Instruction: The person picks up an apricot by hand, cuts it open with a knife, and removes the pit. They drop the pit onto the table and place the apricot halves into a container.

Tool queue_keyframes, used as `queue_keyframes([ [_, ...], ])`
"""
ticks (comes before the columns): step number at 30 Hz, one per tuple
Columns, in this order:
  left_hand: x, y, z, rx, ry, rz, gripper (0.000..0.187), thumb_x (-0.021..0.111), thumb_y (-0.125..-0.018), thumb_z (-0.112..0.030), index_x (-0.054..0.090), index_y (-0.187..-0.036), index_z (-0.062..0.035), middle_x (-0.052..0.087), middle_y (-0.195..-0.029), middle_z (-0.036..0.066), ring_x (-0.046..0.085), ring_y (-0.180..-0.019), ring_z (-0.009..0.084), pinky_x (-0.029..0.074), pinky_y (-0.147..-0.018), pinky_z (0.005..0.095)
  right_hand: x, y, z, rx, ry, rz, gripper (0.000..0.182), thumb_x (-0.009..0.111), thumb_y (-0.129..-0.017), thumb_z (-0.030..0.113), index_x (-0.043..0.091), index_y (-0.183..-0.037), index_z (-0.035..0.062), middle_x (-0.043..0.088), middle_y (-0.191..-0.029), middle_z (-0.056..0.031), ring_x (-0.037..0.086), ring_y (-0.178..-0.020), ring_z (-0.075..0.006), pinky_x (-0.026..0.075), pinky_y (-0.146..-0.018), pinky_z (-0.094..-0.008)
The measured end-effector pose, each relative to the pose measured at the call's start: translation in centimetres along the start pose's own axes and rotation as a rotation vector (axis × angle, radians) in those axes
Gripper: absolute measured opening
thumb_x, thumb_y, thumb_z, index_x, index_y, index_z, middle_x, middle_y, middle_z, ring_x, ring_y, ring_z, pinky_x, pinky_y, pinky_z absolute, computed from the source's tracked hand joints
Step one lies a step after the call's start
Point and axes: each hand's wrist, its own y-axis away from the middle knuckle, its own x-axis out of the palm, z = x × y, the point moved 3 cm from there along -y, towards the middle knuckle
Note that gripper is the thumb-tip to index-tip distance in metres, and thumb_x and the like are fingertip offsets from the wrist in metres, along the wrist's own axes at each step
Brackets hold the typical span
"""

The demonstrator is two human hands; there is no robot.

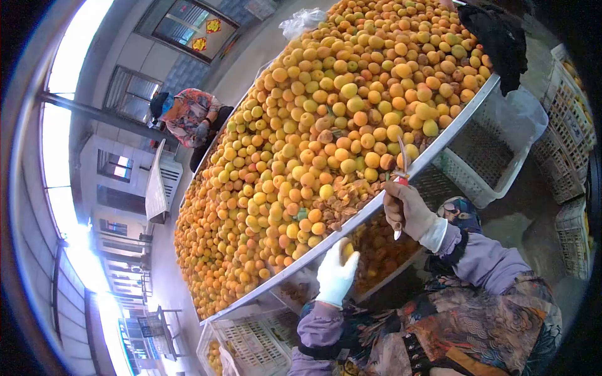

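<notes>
My left hand (337, 274), in a white glove, is closed round a yellow-orange apricot (348, 251) just outside the metal table rim (307, 258). My right hand (411, 212), in a soiled light glove, grips a knife (402, 155) with a curved blade pointing up and a red part by the fingers. A pale end sticks out below that fist. Beyond the rim lies a large heap of apricots (313, 150), with split, brownish pieces (343, 202) near the edge. Below my hands a container (401, 268) holds orange fruit.
White plastic crates stand at right (483, 182) and lower left (251, 341); more crates (564, 119) are stacked far right. A black cloth (498, 41) hangs over the table's corner. Across the heap, a person (191, 119) in a patterned top bends forward. A white crate (164, 182) stands behind.
</notes>
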Motion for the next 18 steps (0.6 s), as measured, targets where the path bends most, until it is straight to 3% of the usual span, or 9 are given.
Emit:
queue_keyframes([
  [3,-1.8,-0.9,2.5,0.009,0.076,-0.087,0.042,0.065,-0.079,-0.022,0.055,-0.116,-0.0054,0.062,-0.104,0.013,0.061,-0.092,0.0228,0.047,-0.081,0.0304,0.5,0.3,-0.1,0.021,0.051,-0.01,0.03,0.055,-0.088,0.032,0.049,-0.069,0.0087,0.041,-0.049,-0.0003,0.036,-0.035,-0.0122,0.027,-0.033,-0.0276],
  [4,-1.7,-1.5,3.4,-0.12,0.455,-0.025,0.041,0.066,-0.079,-0.022,0.056,-0.114,-0.0033,0.063,-0.102,0.012,0.062,-0.088,0.0218,0.048,-0.08,0.0305,0.4,0.3,-0.3,0.074,0.056,-0.038,0.029,0.056,-0.087,0.03,0.05,-0.069,0.0075,0.042,-0.05,-0.0008,0.037,-0.035,-0.0125,0.028,-0.033,-0.0277],
  [5,-2.0,-1.7,3.6,-0.124,0.454,-0.028,0.041,0.066,-0.079,-0.022,0.056,-0.114,-0.0033,0.063,-0.102,0.012,0.062,-0.088,0.0218,0.048,-0.08,0.0305,0.4,0.3,-0.3,0.079,0.056,-0.035,0.029,0.056,-0.087,0.03,0.05,-0.069,0.0075,0.042,-0.05,-0.0008,0.037,-0.035,-0.0125,0.028,-0.033,-0.0277],
  [7,-2.3,-1.8,3.7,-0.077,0.202,0.216,0.038,0.067,-0.079,-0.019,0.057,-0.111,-0.0003,0.064,-0.098,0.012,0.062,-0.086,0.0199,0.049,-0.078,0.0293,0.7,0.4,-0.3,0.115,0.144,-0.043,0.027,0.049,-0.089,0.025,0.047,-0.069,0.007,0.036,-0.048,-0.0015,0.035,-0.035,-0.0134,0.029,-0.034,-0.028],
  [9,-3.3,-2.7,2.6,-0.06,0.104,0.209,0.034,0.066,-0.079,-0.015,0.058,-0.108,0.0018,0.064,-0.095,0.011,0.061,-0.085,0.0181,0.049,-0.077,0.0289,1.2,0.7,0.0,0.114,0.138,-0.046,0.027,0.05,-0.089,0.024,0.048,-0.069,0.0063,0.037,-0.048,-0.0018,0.036,-0.035,-0.0136,0.03,-0.034,-0.0276],
  [11,-5.0,-4.3,2.3,-0.141,0.194,-0.016,0.029,0.064,-0.08,-0.012,0.059,-0.105,0.0015,0.064,-0.094,0.01,0.061,-0.086,0.0155,0.048,-0.077,0.0276,1.1,0.8,0.0,0.096,0.187,-0.019,0.026,0.05,-0.088,0.024,0.049,-0.07,0.0056,0.039,-0.048,-0.0025,0.037,-0.036,-0.0138,0.031,-0.034,-0.0274],
  [13,-6.6,-7.2,4.5,0.006,0.139,-0.25,0.024,0.062,-0.08,-0.01,0.059,-0.101,0.0014,0.064,-0.091,0.009,0.06,-0.084,0.0139,0.048,-0.075,0.0261,0.6,0.6,-0.4,0.134,0.167,-0.021,0.025,0.052,-0.088,0.023,0.051,-0.07,0.0048,0.042,-0.049,-0.0033,0.039,-0.037,-0.0137,0.032,-0.035,-0.0273],
  [15,-8.4,-10.3,6.1,-0.007,0.049,-0.368,0.025,0.06,-0.082,-0.015,0.059,-0.102,0.0001,0.064,-0.093,0.011,0.062,-0.085,0.0206,0.048,-0.078,0.0297,0.5,0.5,-0.8,0.147,0.167,0.036,0.022,0.055,-0.087,0.022,0.051,-0.073,0.0058,0.049,-0.057,-0.0034,0.043,-0.04,-0.0116,0.033,-0.035,-0.0261],
  [18,-9.1,-15.0,9.2,-0.106,0.02,-0.413,0.033,0.062,-0.081,-0.022,0.057,-0.106,-0.0004,0.063,-0.097,0.014,0.061,-0.089,0.023,0.047,-0.081,0.0313,0.6,0.6,-1.2,0.123,0.182,-0.004,0.02,0.055,-0.087,0.02,0.052,-0.075,0.0058,0.054,-0.062,-0.0047,0.044,-0.041,-0.0118,0.036,-0.035,-0.0248],
])
